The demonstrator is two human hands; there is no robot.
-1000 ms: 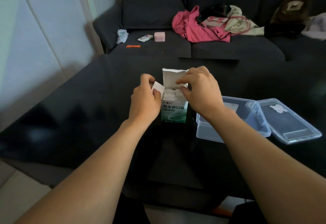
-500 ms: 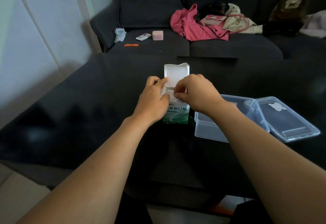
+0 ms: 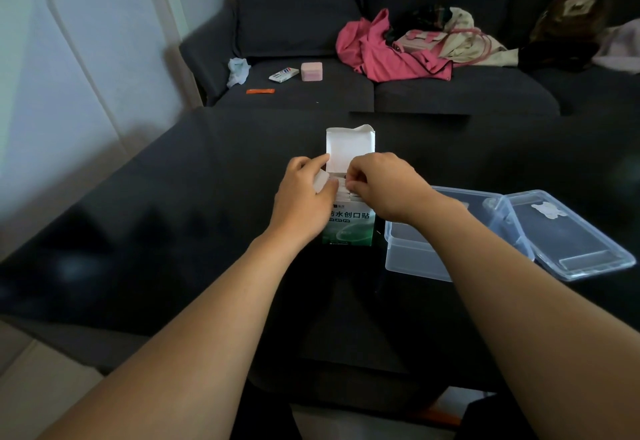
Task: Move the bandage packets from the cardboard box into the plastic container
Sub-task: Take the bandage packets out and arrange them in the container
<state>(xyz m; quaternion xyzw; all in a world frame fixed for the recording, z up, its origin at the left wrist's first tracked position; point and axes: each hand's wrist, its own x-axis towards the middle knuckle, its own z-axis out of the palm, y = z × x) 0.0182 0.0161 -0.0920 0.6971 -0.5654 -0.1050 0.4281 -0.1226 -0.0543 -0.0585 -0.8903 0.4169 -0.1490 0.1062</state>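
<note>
A small white and green cardboard box (image 3: pixel 350 228) stands upright on the black table, its top flap raised behind my hands. White bandage packets (image 3: pixel 343 187) show in its open top. My left hand (image 3: pixel 304 193) grips the box's left side, thumb over a side flap. My right hand (image 3: pixel 379 186) reaches into the top with fingers curled, pinching the packets. The clear plastic container (image 3: pixel 412 252) sits open just right of the box, partly behind my right forearm. What lies inside it is unclear.
The container's clear lid (image 3: pixel 571 235) lies upside down to its right. A dark sofa (image 3: pixel 381 93) stands beyond the table with pink clothing (image 3: pixel 384 48), bags, a pink box (image 3: pixel 311 71) and small items. The glossy black table (image 3: pixel 173 231) stretches left and toward me.
My left hand slid up the box's left side to its top. My right hand's fingers moved into the open box top onto the packets. The camera shifted slightly.
</note>
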